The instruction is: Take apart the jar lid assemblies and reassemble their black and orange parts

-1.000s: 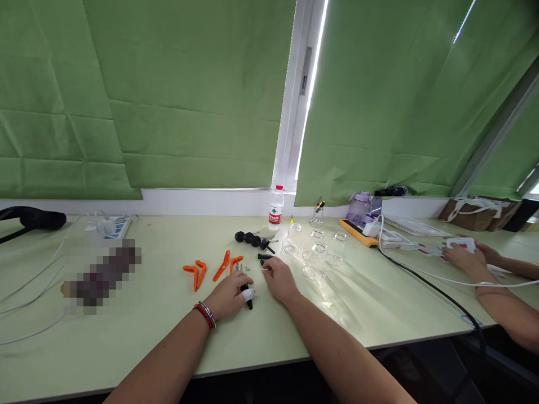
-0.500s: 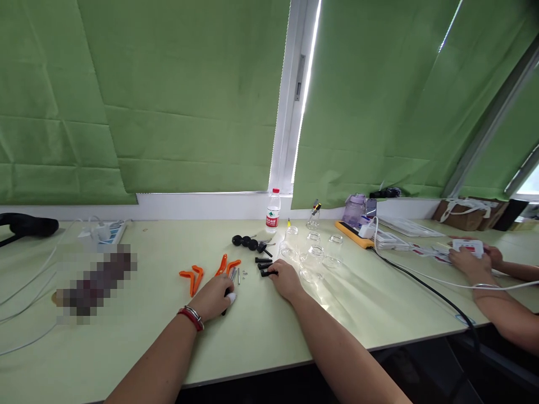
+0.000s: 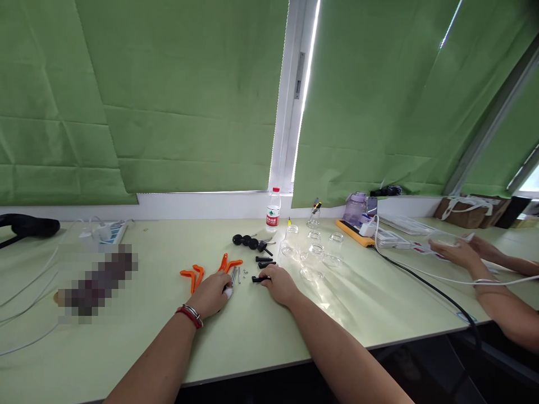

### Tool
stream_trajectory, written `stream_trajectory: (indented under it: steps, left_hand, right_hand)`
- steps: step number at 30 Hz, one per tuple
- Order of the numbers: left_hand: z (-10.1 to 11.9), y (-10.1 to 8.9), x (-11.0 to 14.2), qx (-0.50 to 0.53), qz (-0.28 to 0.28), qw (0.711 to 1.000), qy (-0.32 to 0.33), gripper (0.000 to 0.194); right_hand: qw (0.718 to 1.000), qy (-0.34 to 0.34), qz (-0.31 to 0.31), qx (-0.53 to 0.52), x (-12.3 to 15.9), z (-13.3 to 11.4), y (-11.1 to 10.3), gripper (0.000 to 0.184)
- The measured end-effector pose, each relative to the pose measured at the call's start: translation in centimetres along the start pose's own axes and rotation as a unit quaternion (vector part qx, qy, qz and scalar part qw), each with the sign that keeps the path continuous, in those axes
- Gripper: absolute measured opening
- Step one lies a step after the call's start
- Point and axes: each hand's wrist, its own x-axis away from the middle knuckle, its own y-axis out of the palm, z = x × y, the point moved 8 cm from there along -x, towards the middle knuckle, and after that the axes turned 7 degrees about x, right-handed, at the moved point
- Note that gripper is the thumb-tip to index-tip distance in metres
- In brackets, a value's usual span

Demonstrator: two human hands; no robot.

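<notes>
Black plastic part point(image 3: 257, 279) in right hand point(image 3: 278, 285), fingertips pinched on its near end, low over table point(image 3: 252, 342) or touching it, can't tell which. Two more black ribbed parts point(image 3: 264, 260) lie just beyond that hand. Left hand point(image 3: 214, 294) is palm down, fingers curled, white wrap point(image 3: 228, 292) on thumb; something dark shows at its underside, grip can't be told. Red and silver bracelets point(image 3: 190, 315) on left wrist. Slim metal rods point(image 3: 234, 276) right at left fingertips, tiny metal bits point(image 3: 245, 272) between the hands.

Orange V-shaped plastic pieces point(image 3: 197, 274) beyond and left of left hand. Row of black round knobs point(image 3: 245, 240) further back, near red-capped water bottle point(image 3: 273, 212) standing by the wall. Clear glass vessels point(image 3: 314, 261) grouped right of it, hard to count. Purple bottle point(image 3: 354, 210) further right, behind yellow-orange bar point(image 3: 352, 232) with white charger point(image 3: 368, 229) on it.

Far right, co-worker's hands point(image 3: 455, 251) hold a white item. Far left: power strip point(image 3: 117, 231), black object point(image 3: 31, 225), pixelated patch. Green blinds point(image 3: 189, 101) behind.
</notes>
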Motion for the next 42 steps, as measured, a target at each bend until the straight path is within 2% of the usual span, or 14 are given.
stream_trajectory:
  steps: [3, 6, 8, 10, 13, 15, 16, 18, 20, 22, 26, 30, 37, 42]
  left_hand:
    - [0.8, -0.4, 0.1, -0.022, 0.036, 0.999, 0.016, 0.016]
    - [2.3, -0.3, 0.3, -0.022, 0.066, 0.996, 0.057, 0.031]
    - [3.6, 0.4, 0.3, -0.016, 0.056, 0.993, 0.099, 0.037]
    - [4.6, 1.2, 0.3, -0.012, 0.039, 0.991, 0.129, 0.035]
    - [5.1, 1.7, 0.2, 0.002, 0.027, 0.991, 0.132, 0.027]
    - [5.1, 1.7, 0.2, 0.011, 0.026, 0.992, 0.121, 0.023]
    - [5.0, 1.6, 0.2, 0.016, 0.026, 0.993, 0.115, 0.022]
    - [4.8, 1.3, 0.2, 0.026, 0.027, 0.994, 0.104, 0.021]
    - [4.5, 1.0, 0.3, 0.037, 0.032, 0.994, 0.093, 0.022]
    - [4.4, 0.8, 0.3, 0.039, 0.034, 0.995, 0.084, 0.021]
    - [4.3, 0.9, 0.4, 0.026, 0.024, 0.996, 0.078, 0.018]
    - [4.5, 1.1, 0.5, 0.018, 0.018, 0.996, 0.085, 0.017]
    - [4.7, 1.3, 0.6, 0.015, 0.012, 0.996, 0.082, 0.015]
    - [4.7, 1.3, 0.5, 0.011, 0.011, 0.997, 0.08, 0.014]
  right_hand:
    - [0.997, 0.005, -0.012, -0.07, 0.2, -0.3, 0.1, 0.016]
    - [0.981, -0.002, -0.065, -0.185, 0.4, -1.0, 1.1, 0.013]
    - [0.959, -0.017, -0.108, -0.26, 0.7, -1.6, 2.0, 0.01]
    - [0.941, -0.032, -0.136, -0.309, 0.9, -2.2, 2.7, 0.006]
    - [0.929, -0.026, -0.153, -0.337, 1.0, -2.4, 3.2, 0.004]
    - [0.936, -0.017, -0.147, -0.319, 0.9, -2.2, 3.0, 0.007]
    - [0.948, -0.015, -0.124, -0.292, 0.6, -1.9, 2.5, 0.008]
    - [0.977, -0.013, -0.037, -0.208, 0.1, -1.0, 0.5, 0.004]
    - [0.991, 0.004, 0.06, -0.118, -0.4, 0.4, -1.6, 0.006]
    - [0.994, 0.027, 0.095, -0.053, -0.7, 2.0, -2.6, 0.012]
    - [0.996, 0.047, 0.068, 0.026, -1.4, 4.1, -2.2, 0.021]
    - [0.997, 0.04, 0.053, 0.05, -1.6, 4.3, -1.4, 0.023]
    - [0.998, 0.009, 0.034, 0.056, -1.3, 3.0, -0.7, 0.023]
    - [0.995, -0.063, -0.008, 0.082, -0.8, 0.1, 0.6, 0.026]
